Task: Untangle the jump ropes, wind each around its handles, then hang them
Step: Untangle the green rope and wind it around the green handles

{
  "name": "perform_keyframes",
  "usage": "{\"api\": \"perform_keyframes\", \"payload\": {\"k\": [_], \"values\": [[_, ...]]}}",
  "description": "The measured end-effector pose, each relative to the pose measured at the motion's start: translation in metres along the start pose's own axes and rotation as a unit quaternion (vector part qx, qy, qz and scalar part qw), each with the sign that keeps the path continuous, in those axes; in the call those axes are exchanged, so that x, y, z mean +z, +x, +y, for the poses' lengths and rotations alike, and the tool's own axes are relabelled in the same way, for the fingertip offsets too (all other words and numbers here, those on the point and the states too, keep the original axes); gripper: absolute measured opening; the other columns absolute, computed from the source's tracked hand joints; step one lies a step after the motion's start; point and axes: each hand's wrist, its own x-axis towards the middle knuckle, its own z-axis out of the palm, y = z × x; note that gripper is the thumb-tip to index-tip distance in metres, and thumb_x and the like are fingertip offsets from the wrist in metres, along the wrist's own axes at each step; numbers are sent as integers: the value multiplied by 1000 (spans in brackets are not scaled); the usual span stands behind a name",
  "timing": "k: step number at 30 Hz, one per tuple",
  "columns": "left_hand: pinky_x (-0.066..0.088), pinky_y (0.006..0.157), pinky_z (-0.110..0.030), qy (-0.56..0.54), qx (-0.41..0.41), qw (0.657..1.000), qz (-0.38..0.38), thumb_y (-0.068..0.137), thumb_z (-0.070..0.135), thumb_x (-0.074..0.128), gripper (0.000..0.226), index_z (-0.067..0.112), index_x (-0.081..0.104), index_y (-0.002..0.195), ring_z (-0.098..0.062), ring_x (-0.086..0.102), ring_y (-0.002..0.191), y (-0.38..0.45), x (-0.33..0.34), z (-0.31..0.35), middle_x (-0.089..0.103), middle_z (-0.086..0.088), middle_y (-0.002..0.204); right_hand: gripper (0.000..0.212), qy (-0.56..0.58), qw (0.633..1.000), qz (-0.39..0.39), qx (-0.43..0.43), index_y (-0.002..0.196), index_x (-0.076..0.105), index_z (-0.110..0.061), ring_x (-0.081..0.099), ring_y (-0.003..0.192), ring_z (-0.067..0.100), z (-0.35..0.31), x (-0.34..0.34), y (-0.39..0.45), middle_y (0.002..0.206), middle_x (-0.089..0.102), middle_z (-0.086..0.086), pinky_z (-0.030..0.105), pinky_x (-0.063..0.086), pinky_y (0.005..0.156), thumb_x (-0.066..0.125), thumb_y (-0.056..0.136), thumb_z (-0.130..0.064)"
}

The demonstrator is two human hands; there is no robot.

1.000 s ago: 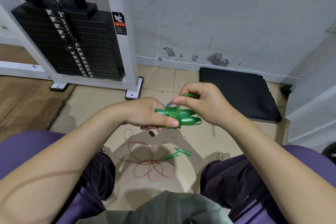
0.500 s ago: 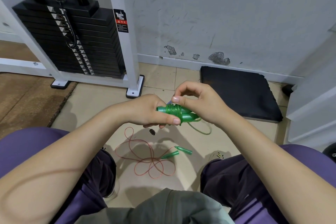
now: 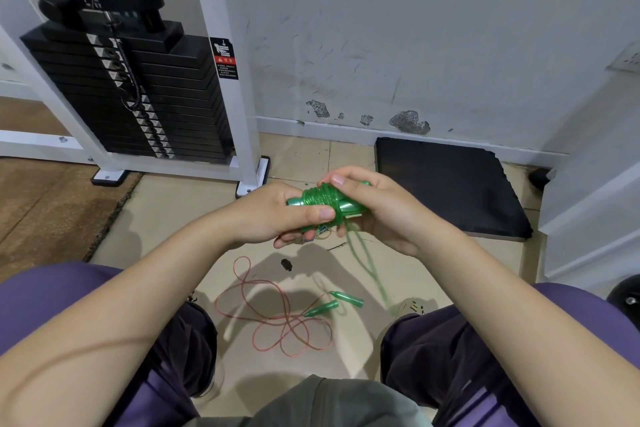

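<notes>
A green jump rope [image 3: 320, 199] is coiled round its paired green handles, held between both hands above the floor. My left hand [image 3: 273, 215] grips the handles' left end, thumb pressed on the coils. My right hand [image 3: 374, 208] holds the right end, fingers curled over the top. A loose green loop [image 3: 367, 263] hangs blurred below the bundle. On the tiles between my knees lies a thin red rope [image 3: 277, 315] in loose loops, with its two green handles [image 3: 334, 303] side by side.
A black weight stack [image 3: 138, 94] in a white frame stands at the far left. A black mat [image 3: 446, 184] lies against the scuffed wall. A small dark piece [image 3: 286, 264] sits on the tiles. Purple seat cushions [image 3: 45, 302] flank my legs.
The free green loop has swung from beside the bundle to hanging straight down below it. My right hand has shifted over the top of the coils; the left keeps its grip.
</notes>
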Motion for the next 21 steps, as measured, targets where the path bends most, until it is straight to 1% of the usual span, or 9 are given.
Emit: {"api": "perform_keyframes", "payload": {"k": [2, 3, 5, 7, 9, 12, 16, 19, 21], "values": [[43, 55, -17, -13, 5, 1000, -5, 77, 57, 65, 40, 20, 66, 62, -12, 44, 41, -1, 0, 0, 52, 3, 43, 22, -16, 1000, -17, 14, 102, 61, -10, 39, 50, 16, 0, -2, -1, 75, 56, 7, 30, 22, 50, 57, 94, -31], [43, 54, -17, -18, 7, 1000, -6, 78, 57, 65, 38, 23, 66, 61, -11, 45, 41, -1, -1, 0, 52, 3, 43, 21, -28, 999, -30, 20, 97, 60, -13, 32, 47, 14, -1, -3, -2, 69, 53, 3, 31, 16, 50, 54, 97, -33], [42, 53, -17, -28, 15, 999, 5, 80, 57, 63, 38, 25, 66, 60, -12, 43, 41, 0, -1, 0, 50, 3, 43, 29, -36, 998, -49, 34, 92, 59, -15, 23, 44, 12, 0, -4, -3, 62, 48, 1, 30, 13, 49, 50, 98, -43], [40, 50, -18, -52, 20, 997, 49, 78, 61, 62, 43, 23, 65, 59, -14, 40, 40, 2, -3, 1, 45, 3, 43, 39, -37, 997, -48, 43, 93, 60, -15, 19, 45, 12, 1, -2, -4, 60, 43, 3, 26, 12, 47, 48, 95, -52], [37, 47, -20, -93, 21, 989, 110, 77, 64, 61, 47, 21, 63, 58, -16, 37, 39, 5, -7, 1, 39, 0, 44, 44, -61, 997, -41, 29, 101, 63, -13, 19, 48, 11, 3, 2, -3, 60, 35, 1, 22, 14, 45, 47, 93, -53], [35, 45, -21, -135, 20, 978, 159, 76, 65, 62, 50, 18, 62, 59, -15, 35, 39, 7, -13, 1, 36, 0, 45, 35, -59, 998, -21, -16, 107, 62, -6, 19, 46, 10, 5, 7, -1, 57, 29, 0, 18, 19, 42, 40, 103, -34], [33, 43, -18, -171, 8, 956, 238, 77, 66, 63, 56, 12, 57, 65, -11, 33, 38, 9, -18, -1, 39, 5, 45, 30, -143, 987, 52, -44, 91, 62, -7, 23, 45, 12, 1, 5, 0, 53, 34, -1, 19, 22, 42, 39, 105, -20], [34, 43, -18, -145, -7, 951, 273, 80, 64, 64, 55, 12, 57, 65, -11, 35, 39, 10, -17, -4, 40, 4, 46, 31, -261, 959, 90, -66, 76, 64, -17, 32, 44, 9, -1, 4, -1, 48, 42, -10, 19, 29, 45, 47, 102, -22], [34, 43, -17, -126, -20, 946, 297, 87, 59, 63, 53, 12, 57, 65, -10, 36, 38, 9, -21, -6, 41, 6, 44, 32, -311, 942, 108, -74, 71, 63, -20, 34, 44, 6, -3, 2, -4, 49, 44, -10, 19, 30, 47, 51, 99, -26]]}}
